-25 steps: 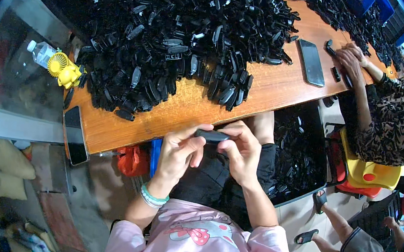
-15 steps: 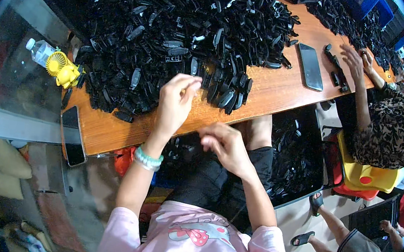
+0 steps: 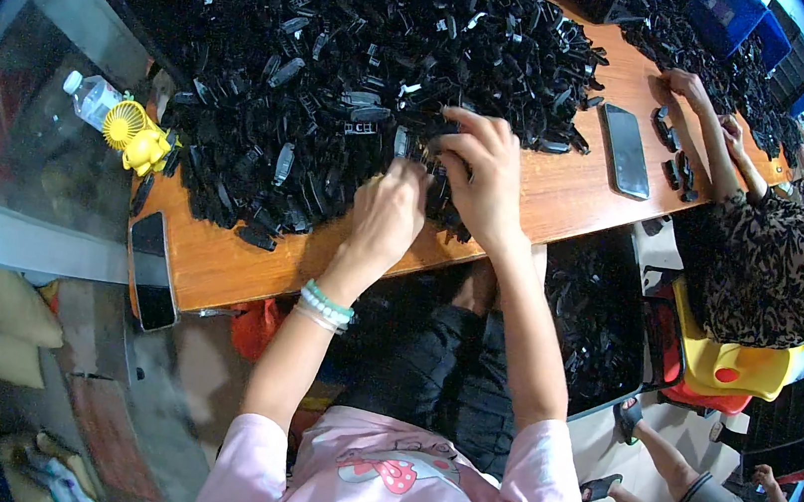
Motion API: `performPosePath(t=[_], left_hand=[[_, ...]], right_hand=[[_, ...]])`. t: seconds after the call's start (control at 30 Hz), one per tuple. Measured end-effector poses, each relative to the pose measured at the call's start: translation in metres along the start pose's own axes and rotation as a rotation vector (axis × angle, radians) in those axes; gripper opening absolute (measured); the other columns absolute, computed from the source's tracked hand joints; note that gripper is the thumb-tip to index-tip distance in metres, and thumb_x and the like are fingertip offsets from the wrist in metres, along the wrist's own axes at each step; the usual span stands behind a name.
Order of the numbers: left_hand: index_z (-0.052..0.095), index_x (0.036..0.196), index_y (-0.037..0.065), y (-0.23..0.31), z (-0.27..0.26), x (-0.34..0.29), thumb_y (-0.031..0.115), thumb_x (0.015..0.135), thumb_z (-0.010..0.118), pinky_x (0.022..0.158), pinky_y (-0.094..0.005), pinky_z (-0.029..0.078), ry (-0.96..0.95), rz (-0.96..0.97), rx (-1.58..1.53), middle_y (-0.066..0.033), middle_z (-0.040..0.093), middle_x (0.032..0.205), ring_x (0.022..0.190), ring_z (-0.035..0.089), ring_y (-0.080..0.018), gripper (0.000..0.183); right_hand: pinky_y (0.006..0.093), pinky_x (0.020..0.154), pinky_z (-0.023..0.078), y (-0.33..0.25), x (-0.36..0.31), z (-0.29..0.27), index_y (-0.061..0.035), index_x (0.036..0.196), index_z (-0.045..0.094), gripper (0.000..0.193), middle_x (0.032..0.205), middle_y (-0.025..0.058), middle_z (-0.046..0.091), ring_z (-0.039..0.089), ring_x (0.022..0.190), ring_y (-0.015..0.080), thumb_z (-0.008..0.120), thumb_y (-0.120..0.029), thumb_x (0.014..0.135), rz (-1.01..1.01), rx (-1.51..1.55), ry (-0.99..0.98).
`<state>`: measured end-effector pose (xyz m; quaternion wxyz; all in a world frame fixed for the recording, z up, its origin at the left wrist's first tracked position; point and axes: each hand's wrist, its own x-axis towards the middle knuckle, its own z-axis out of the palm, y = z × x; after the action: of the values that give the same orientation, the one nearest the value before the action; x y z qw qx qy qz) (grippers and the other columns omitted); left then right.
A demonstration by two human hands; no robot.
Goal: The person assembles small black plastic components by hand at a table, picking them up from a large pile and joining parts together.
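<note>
A large heap of small black plastic parts (image 3: 292,87) covers much of the wooden table (image 3: 218,274). At its near edge my left hand (image 3: 390,207) is closed, knuckles up; its fingertips are blurred, and what they hold cannot be made out. Just right of it, my right hand (image 3: 483,176) curls its thumb and fingers around a small black plastic part, mostly hidden by the fingers and dark against the heap. The two hands nearly touch at the fingertips.
A phone (image 3: 626,150) lies right of the heap, another phone (image 3: 153,271) at the left table corner. A yellow fan (image 3: 140,139) and a bottle (image 3: 91,100) stand left. Below the table edge is a black bin (image 3: 591,345) of parts. A co-worker (image 3: 768,256) sits right.
My right hand has moved up from over my lap to the heap's near edge. My left hand has shifted right and slightly down, beside it. The co-worker's arm has reached farther over the table.
</note>
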<state>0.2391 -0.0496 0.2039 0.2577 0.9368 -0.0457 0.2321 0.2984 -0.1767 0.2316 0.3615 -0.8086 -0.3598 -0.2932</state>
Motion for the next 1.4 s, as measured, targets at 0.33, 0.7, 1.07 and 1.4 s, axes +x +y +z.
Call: performPosePath(t=[0.33,0.7,1.07,1.4], left_hand=[[0.052,0.085,0.001,0.002,-0.003,-0.012,0.011,0.085,0.056,0.055,-0.0419,0.049,0.057,-0.106,0.027,-0.0169,0.061,0.083,0.066,0.062,-0.0342,0.011],[0.052,0.118,0.001,0.026,-0.065,-0.083,-0.001,0.084,0.061,0.051,-0.0169,0.038,-0.43,-0.465,-1.091,-0.0023,0.056,0.083,0.067,0.048,-0.0027,0.036],[0.059,0.099,-0.01,0.035,-0.084,-0.084,0.003,0.077,0.068,0.062,-0.0362,0.048,-0.119,-0.002,-0.507,-0.0193,0.059,0.086,0.073,0.061,-0.0327,0.027],[0.058,0.101,-0.01,0.032,-0.087,-0.076,0.005,0.08,0.066,0.061,-0.034,0.048,-0.214,0.062,-0.467,-0.0175,0.058,0.085,0.072,0.061,-0.0285,0.027]], right_hand=[[0.0295,0.082,0.052,-0.045,-0.109,-0.01,0.0018,0.119,0.051,0.035,0.106,0.012,0.056,0.06,0.095,0.0193,0.055,0.005,0.085,0.728,0.849,-0.016],[0.0299,0.081,0.049,-0.082,-0.104,-0.04,0.0052,0.125,0.047,0.033,0.109,0.0149,0.058,0.061,0.086,0.0189,0.04,-0.01,0.097,0.574,1.152,0.168],[0.0372,0.076,0.046,-0.087,-0.098,-0.053,0.0013,0.127,0.046,0.044,0.096,0.0195,0.054,0.056,0.086,0.0343,0.054,0.003,0.083,0.289,0.525,-0.272],[0.037,0.066,0.048,-0.087,-0.098,-0.052,0.0026,0.124,0.045,0.05,0.093,0.0199,0.054,0.055,0.077,0.0353,0.058,0.009,0.076,0.167,0.361,-0.314]])
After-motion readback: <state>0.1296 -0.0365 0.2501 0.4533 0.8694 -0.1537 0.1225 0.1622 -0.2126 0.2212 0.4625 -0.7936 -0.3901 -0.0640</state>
